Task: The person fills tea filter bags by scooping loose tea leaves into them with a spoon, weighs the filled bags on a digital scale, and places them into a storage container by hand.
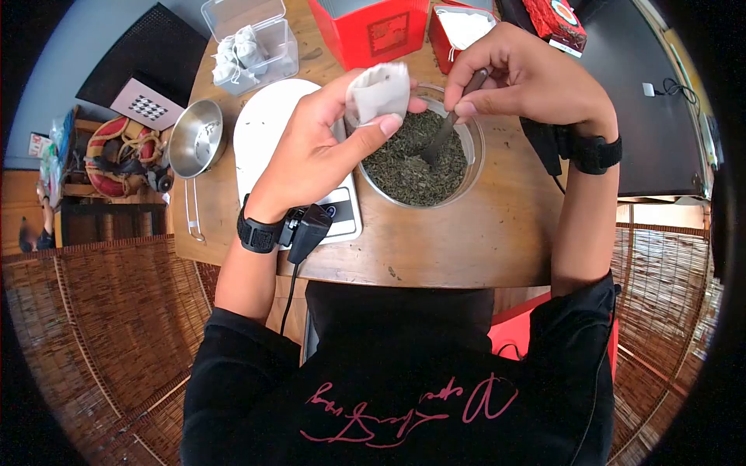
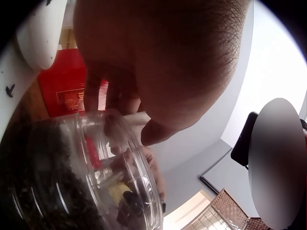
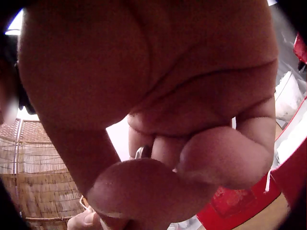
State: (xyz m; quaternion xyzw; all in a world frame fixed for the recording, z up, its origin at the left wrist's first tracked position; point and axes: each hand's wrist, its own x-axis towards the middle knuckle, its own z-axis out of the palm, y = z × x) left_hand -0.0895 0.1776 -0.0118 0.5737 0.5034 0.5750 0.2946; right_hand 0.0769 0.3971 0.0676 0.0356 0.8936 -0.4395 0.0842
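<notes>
My left hand [image 1: 318,147] holds a small white cloth pouch [image 1: 379,95] between thumb and fingers, its mouth held up over the left rim of a clear round jar. Dried tea leaves [image 1: 412,167] lie in that clear jar [image 1: 475,159], whose ribbed wall fills the lower left of the left wrist view. My right hand [image 1: 528,81] pinches the handle of a dark spoon [image 1: 443,140]; the spoon's lower end is down among the leaves. In the right wrist view the curled fingers [image 3: 225,158] hide most of the handle.
A white kitchen scale [image 1: 260,140] lies under the left forearm. Left of it stands a steel pan [image 1: 196,140]; behind are a plastic box [image 1: 280,58] of filled pouches, a red box [image 1: 373,35] and a red container [image 1: 441,46] with white pouches. Leaf crumbs dot the wooden table [image 1: 466,248].
</notes>
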